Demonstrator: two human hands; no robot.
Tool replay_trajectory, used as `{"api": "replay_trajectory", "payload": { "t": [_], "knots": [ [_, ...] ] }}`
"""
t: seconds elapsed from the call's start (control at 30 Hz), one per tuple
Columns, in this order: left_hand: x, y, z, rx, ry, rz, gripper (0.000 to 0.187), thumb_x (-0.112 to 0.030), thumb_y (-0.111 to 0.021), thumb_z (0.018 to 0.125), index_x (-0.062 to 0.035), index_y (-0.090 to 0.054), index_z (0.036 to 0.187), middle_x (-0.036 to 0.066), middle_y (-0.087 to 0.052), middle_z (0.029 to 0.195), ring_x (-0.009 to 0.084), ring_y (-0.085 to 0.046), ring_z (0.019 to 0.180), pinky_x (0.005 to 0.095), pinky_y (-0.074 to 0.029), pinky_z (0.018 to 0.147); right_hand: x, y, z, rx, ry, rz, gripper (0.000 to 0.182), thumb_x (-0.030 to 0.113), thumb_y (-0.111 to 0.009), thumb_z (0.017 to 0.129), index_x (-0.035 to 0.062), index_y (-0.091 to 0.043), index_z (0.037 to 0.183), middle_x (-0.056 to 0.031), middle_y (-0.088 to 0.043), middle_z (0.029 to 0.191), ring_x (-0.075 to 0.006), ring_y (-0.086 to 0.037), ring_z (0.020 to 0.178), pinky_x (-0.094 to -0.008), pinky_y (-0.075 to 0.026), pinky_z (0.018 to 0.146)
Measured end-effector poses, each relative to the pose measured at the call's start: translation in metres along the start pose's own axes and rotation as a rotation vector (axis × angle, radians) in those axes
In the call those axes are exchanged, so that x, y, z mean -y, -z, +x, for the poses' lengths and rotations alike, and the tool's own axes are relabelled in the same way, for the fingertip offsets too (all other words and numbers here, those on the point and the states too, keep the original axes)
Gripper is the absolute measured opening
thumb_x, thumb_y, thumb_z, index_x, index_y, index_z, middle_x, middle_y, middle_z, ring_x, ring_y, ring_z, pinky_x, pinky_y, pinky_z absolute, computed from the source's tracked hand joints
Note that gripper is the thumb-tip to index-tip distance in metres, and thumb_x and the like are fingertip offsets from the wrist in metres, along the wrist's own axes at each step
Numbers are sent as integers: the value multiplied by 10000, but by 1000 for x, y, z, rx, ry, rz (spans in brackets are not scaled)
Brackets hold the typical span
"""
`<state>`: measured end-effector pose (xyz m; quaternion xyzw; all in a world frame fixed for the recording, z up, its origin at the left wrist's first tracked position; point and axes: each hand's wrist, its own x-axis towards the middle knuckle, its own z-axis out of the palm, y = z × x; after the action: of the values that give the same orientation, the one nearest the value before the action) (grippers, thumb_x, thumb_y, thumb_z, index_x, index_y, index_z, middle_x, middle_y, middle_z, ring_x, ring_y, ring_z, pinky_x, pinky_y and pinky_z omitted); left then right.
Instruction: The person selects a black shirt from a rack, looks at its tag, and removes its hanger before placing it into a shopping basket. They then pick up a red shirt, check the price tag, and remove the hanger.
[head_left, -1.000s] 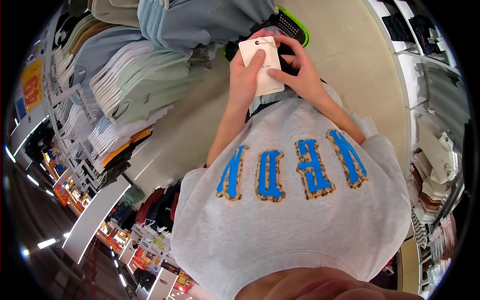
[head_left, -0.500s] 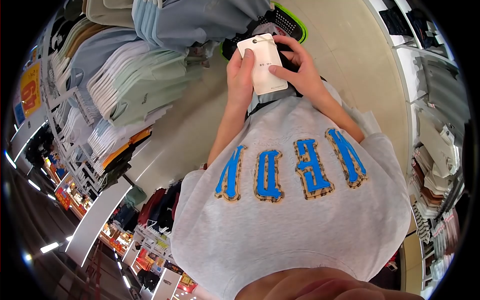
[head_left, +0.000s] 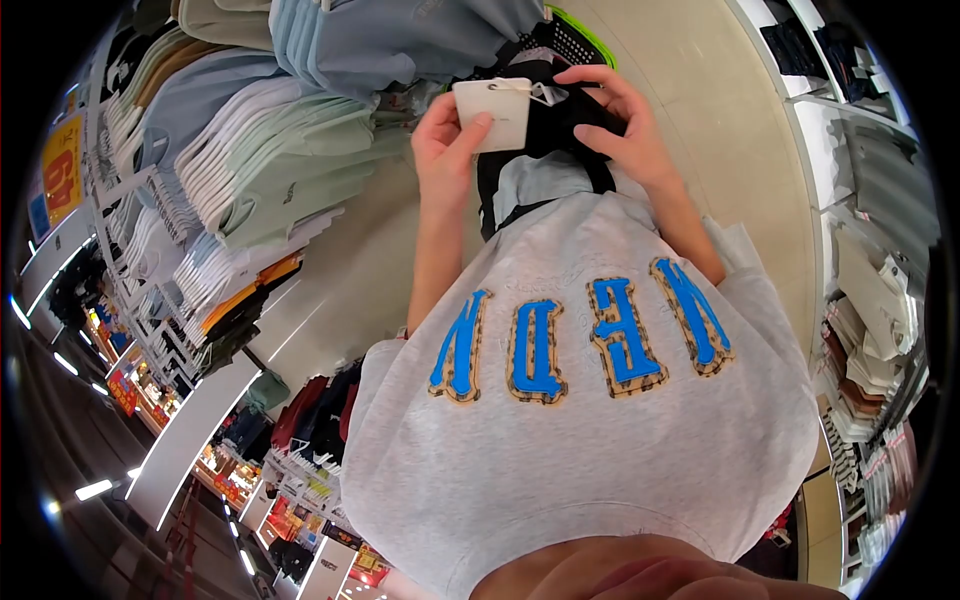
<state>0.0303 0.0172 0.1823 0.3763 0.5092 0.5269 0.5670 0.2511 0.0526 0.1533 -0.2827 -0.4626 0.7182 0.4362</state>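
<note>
My left hand [head_left: 445, 150] pinches a white hang tag [head_left: 492, 115], thumb on its face; the print is too small to read. A thin string loop at the tag's upper right runs towards a bunched black garment [head_left: 565, 125] between my hands. My right hand [head_left: 635, 135] is at the garment's right side. Its thumb rests over the black cloth, its index finger is stretched above, and the other fingers curl partly out of sight at the cloth. Below both hands is the grey sweatshirt [head_left: 580, 450] I wear, with blue letters.
Shirts on white hangers [head_left: 290, 170] crowd a rack at the left. Behind my hands stands a black basket with a green rim [head_left: 590, 35]. Shelves with folded clothes [head_left: 855, 390] line the right side. Pale floor [head_left: 700, 130] runs between. A yellow price sign [head_left: 62, 175] hangs far left.
The tag has moved left and turned in my left hand. My right hand has let go of the tag and moved right, fingers wider apart, and more of the black garment shows.
</note>
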Motion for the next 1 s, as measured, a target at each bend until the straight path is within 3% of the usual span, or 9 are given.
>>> {"api": "replay_trajectory", "payload": {
  "t": [0.23, 0.3, 0.43, 0.5, 0.57, 0.6, 0.7, 0.83, 1.0],
  "knots": [
    [13, -6, 1, 65, 9, -24, 177, -28, -609, 901, 14, -600, 1073, 88, -666, 1021, 136, -622, 969, 294, -478, 887, 13, 2, -5, 21, 111, -156, 468, -69, -526, 674, 16, -561, 1132, -38, -613, 1054, -121, -597, 993, -262, -448, 894],
    [36, -10, 9, 165, -121, 22, 184, -14, -581, 916, 1, -598, 1099, 82, -652, 1057, 120, -604, 975, 273, -475, 871, 20, 2, -6, 46, 73, -194, 447, -68, -524, 670, 15, -562, 1107, -35, -607, 1036, -118, -587, 988, -259, -445, 890],
    [66, -26, 12, 403, 95, 301, 212, -44, -543, 952, -14, -593, 1155, -2, -625, 1029, 59, -560, 933, 234, -457, 803, 23, 5, -9, 59, 85, -211, 408, -71, -516, 660, 17, -559, 1057, -26, -590, 982, -111, -561, 957, -250, -439, 875],
    [82, -23, 10, 384, 56, 388, 218, -75, -550, 948, -40, -601, 1157, 21, -639, 1027, 120, -599, 936, 276, -474, 792, 27, 5, -10, 37, 76, -225, 406, -74, -513, 660, 16, -559, 1054, -24, -584, 972, -110, -560, 951, -250, -439, 873],
    [85, -18, 9, 437, -395, 1172, 261, -106, -565, 928, -76, -601, 1185, 97, -640, 1083, 238, -612, 1002, 359, -487, 819, 30, 7, -12, 8, 69, -238, 404, -76, -510, 660, 15, -558, 1051, -21, -578, 962, -109, -559, 945, -250, -439, 871],
    [85, -19, 6, 469, -252, 1245, 327, -168, -593, 896, -112, -595, 1219, 169, -609, 1161, 322, -574, 1091, 429, -481, 851, 34, 10, -16, 4, 84, -210, 400, -77, -507, 662, 13, -558, 1048, -23, -578, 964, -107, -558, 947, -247, -440, 862],
    [87, -23, 2, 345, -255, 1528, 386, -250, -628, 869, -119, -595, 1230, 172, -586, 1212, 302, -547, 1150, 429, -478, 875, 41, 13, -20, 22, 90, -174, 394, -78, -503, 667, 11, -559, 1047, -25, -579, 966, -103, -557, 943, -243, -442, 847],
    [80, -31, 12, 215, -357, 1405, 442, -289, -651, 830, -136, -594, 1240, 179, -606, 1183, 320, -585, 1098, 436, -496, 862, 48, 17, -23, 128, 83, -220, 397, -77, -506, 675, 10, -565, 1058, -28, -585, 981, -96, -563, 926, -235, -446, 828],
    [69, -17, 48, 259, 73, 1494, 392, -218, -650, 769, -136, -635, 1152, 143, -683, 1017, 345, -655, 940, 463, -527, 804, 70, 17, -22, 79, 123, -280, 432, -96, -509, 692, 14, -579, 1104, -37, -610, 1023, -88, -570, 929, -227, -446, 817]
  ]
}}
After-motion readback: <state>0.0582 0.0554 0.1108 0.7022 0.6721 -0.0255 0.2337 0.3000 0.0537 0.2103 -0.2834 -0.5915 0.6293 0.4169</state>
